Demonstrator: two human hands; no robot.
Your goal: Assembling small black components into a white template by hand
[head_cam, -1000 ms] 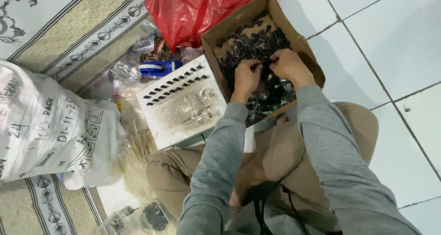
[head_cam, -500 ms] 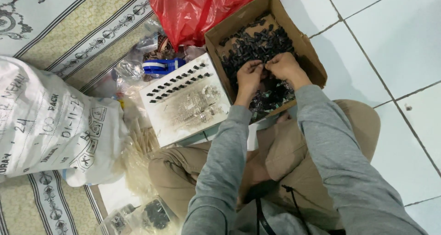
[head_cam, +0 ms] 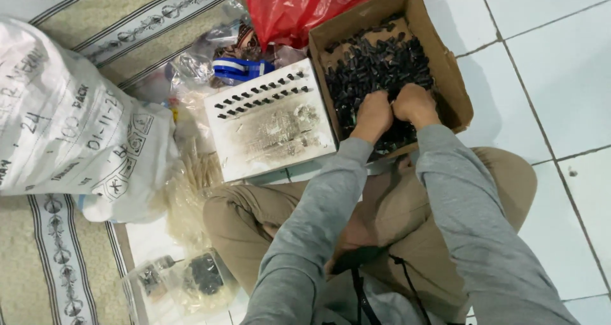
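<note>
An open cardboard box (head_cam: 450, 70) rests against my crossed legs, filled with several small black plastic parts (head_cam: 375, 61). Both hands are down in that heap, side by side near the box's near edge. My left hand (head_cam: 374, 113) is curled into the parts with fingers bent. My right hand (head_cam: 416, 105) is curled the same way, touching the left. Whether either hand grips a part is hidden by the knuckles. To the left of the box lies a white board (head_cam: 270, 137) with two rows of black parts standing on its far side.
A red plastic bag (head_cam: 289, 10) lies behind the box. A large white printed sack (head_cam: 70, 128) sits on the patterned mat at left. Clear plastic bags (head_cam: 191, 277), one with dark parts, lie by my left knee. White tiled floor (head_cam: 554, 64) extends right.
Both hands have shifted slightly toward the near edge of the box and closed together in the parts. The view has moved a little; the board and sack stay put.
</note>
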